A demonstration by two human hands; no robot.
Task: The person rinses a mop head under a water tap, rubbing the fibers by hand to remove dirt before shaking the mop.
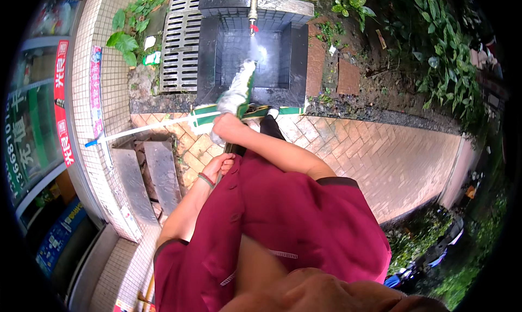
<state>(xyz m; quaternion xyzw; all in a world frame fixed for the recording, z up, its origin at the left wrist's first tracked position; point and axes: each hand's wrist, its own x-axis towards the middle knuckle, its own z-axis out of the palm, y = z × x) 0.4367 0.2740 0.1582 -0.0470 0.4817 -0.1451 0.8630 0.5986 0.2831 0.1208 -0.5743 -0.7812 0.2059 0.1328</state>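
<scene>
My right hand [229, 128] is closed around a wet mop head [238, 89], with white fibres and a green edge, whose far end reaches into the basin. Nearer my body, my left hand [221, 165] is closed around a pole, mostly hidden by the hand and shirt. A brass tap [253, 14] with a red part runs water into the dark tiled basin [298, 59]. Beside my right hand, a white pole [151, 127] with a blue end slants left from a green and white flat mop head [202, 116] at the basin's foot.
A slotted drain grate [180, 51] lies left of the basin. Two stone slabs [163, 169] rest by the tiled wall [107, 59] at left. Brick paving [367, 157] spreads to the right, beside a planted bed [379, 75]. My shoe [273, 113] is near the basin's foot.
</scene>
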